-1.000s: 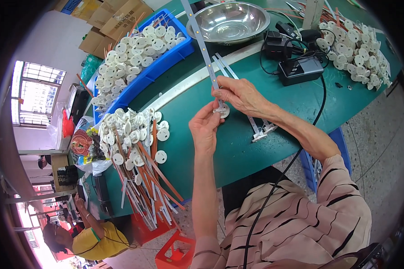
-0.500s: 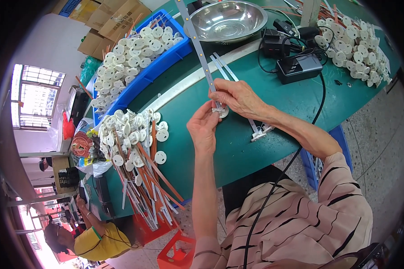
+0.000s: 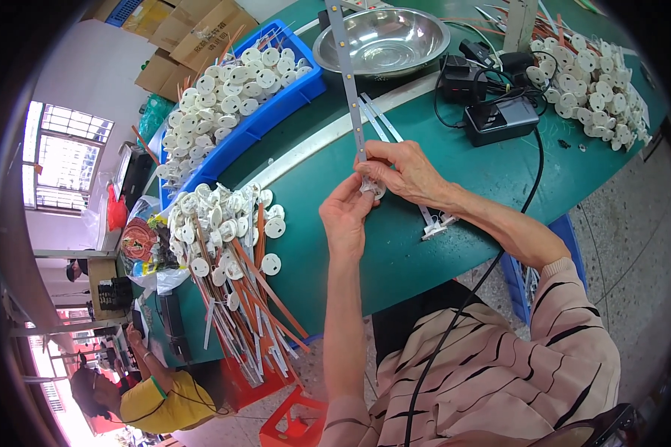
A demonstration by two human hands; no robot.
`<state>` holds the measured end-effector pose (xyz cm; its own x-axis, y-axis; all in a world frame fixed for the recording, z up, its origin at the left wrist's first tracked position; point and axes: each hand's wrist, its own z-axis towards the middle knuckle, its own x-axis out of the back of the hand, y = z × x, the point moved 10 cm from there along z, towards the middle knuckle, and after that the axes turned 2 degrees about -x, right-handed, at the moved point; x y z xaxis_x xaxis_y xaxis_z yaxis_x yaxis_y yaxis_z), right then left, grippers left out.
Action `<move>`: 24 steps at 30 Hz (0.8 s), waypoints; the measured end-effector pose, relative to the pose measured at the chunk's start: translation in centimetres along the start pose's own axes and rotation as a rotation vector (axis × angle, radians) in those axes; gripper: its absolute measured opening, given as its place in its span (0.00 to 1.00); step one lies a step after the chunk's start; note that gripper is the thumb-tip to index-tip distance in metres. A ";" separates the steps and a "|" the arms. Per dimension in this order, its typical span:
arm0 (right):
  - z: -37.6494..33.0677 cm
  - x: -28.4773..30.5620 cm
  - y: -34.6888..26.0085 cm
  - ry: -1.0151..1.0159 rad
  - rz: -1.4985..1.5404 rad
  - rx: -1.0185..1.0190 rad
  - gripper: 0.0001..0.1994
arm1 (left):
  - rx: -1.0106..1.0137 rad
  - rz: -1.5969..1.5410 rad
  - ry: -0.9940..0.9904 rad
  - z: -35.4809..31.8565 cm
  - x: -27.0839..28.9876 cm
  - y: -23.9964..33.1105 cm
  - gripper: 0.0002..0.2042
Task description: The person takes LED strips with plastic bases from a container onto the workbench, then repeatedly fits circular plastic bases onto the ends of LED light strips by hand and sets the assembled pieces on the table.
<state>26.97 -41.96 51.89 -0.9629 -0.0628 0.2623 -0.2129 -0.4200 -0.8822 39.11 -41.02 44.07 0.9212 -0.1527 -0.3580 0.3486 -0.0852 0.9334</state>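
A narrow LED strip (image 3: 348, 82) stands up from my hands, small yellow chips dotted along it. My right hand (image 3: 406, 173) pinches the strip near its lower end. Just below, my left hand (image 3: 343, 216) has its fingers closed on a round white disc (image 3: 378, 191) at the strip's foot; the fingers partly hide where the two meet. Behind my right hand, two more strips (image 3: 384, 119) lie on the green table, with white end pieces (image 3: 438, 226) showing below my wrist.
A blue bin (image 3: 255, 123) of white discs stands left, beside a heap of discs with orange and silver strips (image 3: 235, 253). A metal basin (image 3: 384, 45), a black-grey box (image 3: 502, 118) with cables and another disc pile (image 3: 596, 89) lie farther back. A black cable crosses my right forearm.
The view has shifted slightly, so the scene sits a little more to the right. Both hands keep hold, and the strip stands somewhat more upright.
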 end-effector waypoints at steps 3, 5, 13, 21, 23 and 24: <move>-0.1 0.2 0.1 0.002 0.009 -0.008 0.08 | -0.009 -0.025 0.022 0.1 0.2 0.0 0.19; 0.0 0.1 0.2 0.005 0.023 -0.009 0.08 | -0.009 -0.043 0.019 0.1 0.3 0.1 0.20; -0.1 0.2 0.0 -0.031 -0.023 -0.012 0.06 | -0.011 -0.031 0.011 -0.1 -0.2 0.5 0.22; -0.2 0.3 -0.1 0.032 0.088 0.033 0.08 | -0.017 -0.127 -0.061 -0.4 -0.8 0.5 0.27; -0.3 0.1 -0.3 0.019 0.104 0.039 0.08 | -0.043 -0.089 -0.015 -0.5 -0.6 0.9 0.27; -0.3 0.0 -0.5 0.011 0.073 0.049 0.08 | -0.045 -0.087 -0.016 -0.5 -0.7 0.9 0.27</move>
<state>27.03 -41.46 52.25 -0.9775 -0.0849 0.1932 -0.1338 -0.4585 -0.8785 38.88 -40.53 45.20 0.8842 -0.1623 -0.4380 0.4351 -0.0550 0.8987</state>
